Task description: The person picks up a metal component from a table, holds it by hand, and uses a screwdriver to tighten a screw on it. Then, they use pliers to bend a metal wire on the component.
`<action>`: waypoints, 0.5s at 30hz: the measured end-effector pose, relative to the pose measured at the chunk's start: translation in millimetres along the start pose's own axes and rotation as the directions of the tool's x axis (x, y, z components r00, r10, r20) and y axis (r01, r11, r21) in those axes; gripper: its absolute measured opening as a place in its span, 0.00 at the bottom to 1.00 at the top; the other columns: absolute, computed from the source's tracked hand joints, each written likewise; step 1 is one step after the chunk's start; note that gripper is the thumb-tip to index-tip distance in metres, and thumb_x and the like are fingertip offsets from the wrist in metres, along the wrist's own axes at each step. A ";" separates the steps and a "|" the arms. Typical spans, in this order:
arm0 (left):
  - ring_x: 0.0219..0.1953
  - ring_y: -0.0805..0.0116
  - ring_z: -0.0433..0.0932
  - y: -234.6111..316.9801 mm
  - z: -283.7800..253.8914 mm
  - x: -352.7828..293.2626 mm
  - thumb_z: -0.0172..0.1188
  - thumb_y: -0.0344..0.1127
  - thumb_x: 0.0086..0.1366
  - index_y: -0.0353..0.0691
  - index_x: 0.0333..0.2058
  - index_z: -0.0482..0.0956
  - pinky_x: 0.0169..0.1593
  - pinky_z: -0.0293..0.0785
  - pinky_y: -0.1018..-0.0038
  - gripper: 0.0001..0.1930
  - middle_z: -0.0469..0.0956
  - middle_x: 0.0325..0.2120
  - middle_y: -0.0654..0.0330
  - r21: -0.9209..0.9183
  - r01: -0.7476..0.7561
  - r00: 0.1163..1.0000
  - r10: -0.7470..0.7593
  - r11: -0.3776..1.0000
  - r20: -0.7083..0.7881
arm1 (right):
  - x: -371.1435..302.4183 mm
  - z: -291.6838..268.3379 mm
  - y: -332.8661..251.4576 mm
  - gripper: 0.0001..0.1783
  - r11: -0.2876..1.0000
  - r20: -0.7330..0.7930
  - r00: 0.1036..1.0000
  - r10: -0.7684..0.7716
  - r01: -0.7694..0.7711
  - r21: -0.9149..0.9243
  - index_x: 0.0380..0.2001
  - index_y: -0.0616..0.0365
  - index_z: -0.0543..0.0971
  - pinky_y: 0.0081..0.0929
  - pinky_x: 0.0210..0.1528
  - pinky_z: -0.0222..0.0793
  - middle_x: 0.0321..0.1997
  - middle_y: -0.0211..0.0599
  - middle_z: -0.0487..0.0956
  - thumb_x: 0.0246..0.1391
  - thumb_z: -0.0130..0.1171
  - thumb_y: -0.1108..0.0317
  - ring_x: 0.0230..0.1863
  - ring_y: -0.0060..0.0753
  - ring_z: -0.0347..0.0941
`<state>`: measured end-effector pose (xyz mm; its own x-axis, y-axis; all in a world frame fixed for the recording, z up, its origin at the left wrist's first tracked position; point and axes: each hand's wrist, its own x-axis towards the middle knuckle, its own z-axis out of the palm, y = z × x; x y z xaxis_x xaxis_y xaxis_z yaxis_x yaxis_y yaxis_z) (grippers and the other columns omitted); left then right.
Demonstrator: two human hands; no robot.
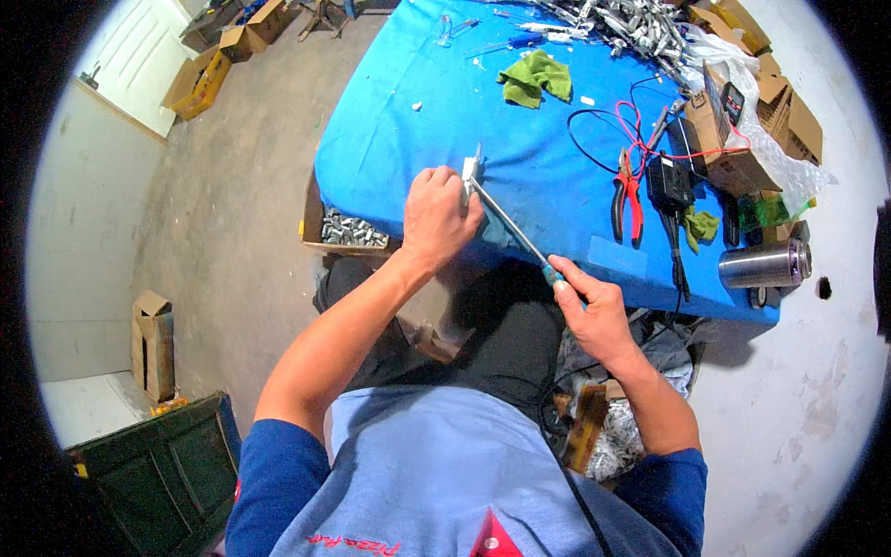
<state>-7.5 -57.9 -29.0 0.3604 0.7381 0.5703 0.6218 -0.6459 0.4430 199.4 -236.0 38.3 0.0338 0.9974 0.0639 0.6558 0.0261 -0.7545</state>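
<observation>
Near the front edge of the blue-covered table (380, 139), my left hand (438, 215) is closed on a small white and metallic part (470, 169), pressing it to the cloth. A thin pointed end juts from the part's far side; its lower portion is hidden by my fingers. My right hand (589, 302) grips the teal handle of a screwdriver (512, 226). The long metal shaft slants up and left, its tip at the part beside my left fingers. Whether the tip sits in a screw or slot is too small to tell.
Red-handled pliers (633, 209), a black power adapter (670, 181) with cables, and a metal tumbler (763, 265) lie to the right. Farther back are a green cloth (535, 79) and a heap of metal parts (622, 23). A box of small metal pieces (351, 229) stands below the table's left edge.
</observation>
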 end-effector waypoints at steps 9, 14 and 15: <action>0.35 0.48 0.71 1.8 -2.4 1.4 0.65 0.35 0.56 0.35 0.24 0.72 0.41 0.69 0.56 0.12 0.71 0.29 0.50 -0.013 0.029 0.999 -0.029 0.999 -0.018 | 16.9 -20.9 -4.6 0.21 0.784 0.283 0.885 0.371 -0.462 0.416 0.60 0.56 0.76 0.18 0.21 0.66 0.28 0.30 0.80 0.66 0.54 0.62 0.20 0.17 0.71; 0.34 0.49 0.71 -0.4 -2.2 3.3 0.65 0.35 0.55 0.35 0.25 0.72 0.41 0.69 0.57 0.11 0.71 0.28 0.51 -0.011 -0.001 1.000 0.001 1.000 -0.013 | 26.9 -37.2 8.9 0.24 0.496 0.459 0.799 0.390 -0.602 0.626 0.62 0.56 0.72 0.11 0.14 0.59 0.31 0.30 0.79 0.66 0.55 0.61 0.19 0.12 0.69; 0.34 0.49 0.71 0.3 -3.1 2.8 0.65 0.35 0.55 0.35 0.25 0.72 0.41 0.69 0.57 0.11 0.71 0.28 0.51 -0.016 0.002 1.000 -0.002 1.000 0.000 | 29.4 -40.2 13.3 0.24 0.455 0.493 0.786 0.373 -0.618 0.641 0.63 0.56 0.72 0.11 0.13 0.58 0.32 0.30 0.79 0.66 0.55 0.61 0.19 0.12 0.69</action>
<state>-8.5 -56.6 -25.1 0.3589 0.7394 0.5696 0.6114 -0.6473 0.4551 239.5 -209.1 56.4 -0.1003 0.8267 -0.5536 -0.2058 -0.5616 -0.8014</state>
